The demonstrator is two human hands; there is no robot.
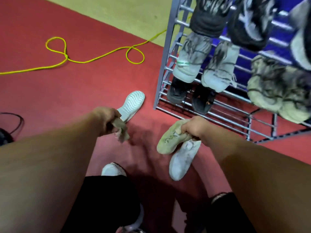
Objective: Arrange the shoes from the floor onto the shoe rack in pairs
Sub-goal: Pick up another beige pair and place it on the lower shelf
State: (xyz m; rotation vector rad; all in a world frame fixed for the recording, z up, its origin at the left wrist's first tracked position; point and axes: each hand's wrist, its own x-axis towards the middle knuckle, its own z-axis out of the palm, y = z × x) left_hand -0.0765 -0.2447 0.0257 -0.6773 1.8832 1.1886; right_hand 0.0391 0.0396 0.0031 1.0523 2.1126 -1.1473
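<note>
Head view: left hand [107, 121], at centre left of the frame, is gripping a tan shoe [132, 103] by its heel end, its pale ribbed sole facing up and its toe pointing toward the upper right. Right hand [193, 127], at centre right, is clutching a yellowish shoe [170, 139] by its collar, toe hanging toward the lower left. A whitish shoe [182, 161] is showing just beneath it; whether that hand is holding it too cannot be told. Both hands are hovering well apart over the red floor [75, 91], near the metal shoe rack [162, 73] at upper right, which is carrying a black pair [208, 17], a pale grey pair [190, 61], a dark pair [178, 91] and a beige pair [277, 91]. A yellow cord [101, 56] is lying looped at upper left
</note>
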